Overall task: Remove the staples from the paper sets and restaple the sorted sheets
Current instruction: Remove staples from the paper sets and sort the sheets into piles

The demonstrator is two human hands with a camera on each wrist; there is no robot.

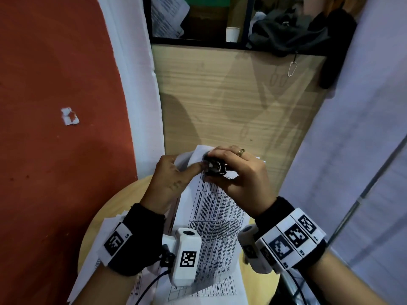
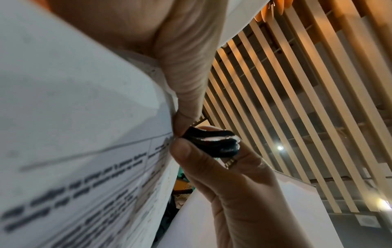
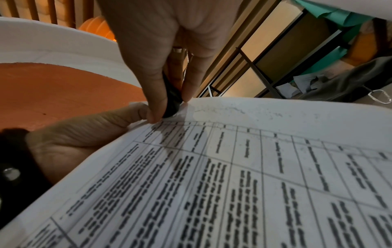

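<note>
Overhead, 2 hands meet at 1 corner of a printed paper set (image 1: 217,214) held above a round wooden table (image 1: 110,205). The right hand (image 1: 239,172) is clenched around 1 small black staple remover (image 1: 214,167), its fingers curled over the top and the thumb underneath. The left hand (image 1: 169,179) pinches the paper's corner just left of that grip, its thumb pointing toward the tool. Below the grip the sheet slopes down toward the wrists, and more loose sheets (image 1: 92,260) lie under it on the table. 1 gold ring (image 1: 241,152) sits on a right finger. Far above the grip, 1 white paper cup (image 1: 232,34) and 1 dark bag (image 1: 293,31) rest on a shelf.

From the left wrist, the left thumb (image 2: 186,80) presses the page edge (image 2: 84,134) right beside the remover (image 2: 214,142), which shows 1 bright metal strip between its 2 black halves. The right hand (image 2: 233,193) grasps it from below.

From the right wrist, the right hand's (image 3: 165,50) thumb and 1 finger squeeze the black tool (image 3: 171,100) at the sheet's top corner. The left hand (image 3: 80,134) holds the paper (image 3: 233,176) directly beside it, touching the right thumb tip. Whether a staple is caught in the tool cannot be told.
</note>
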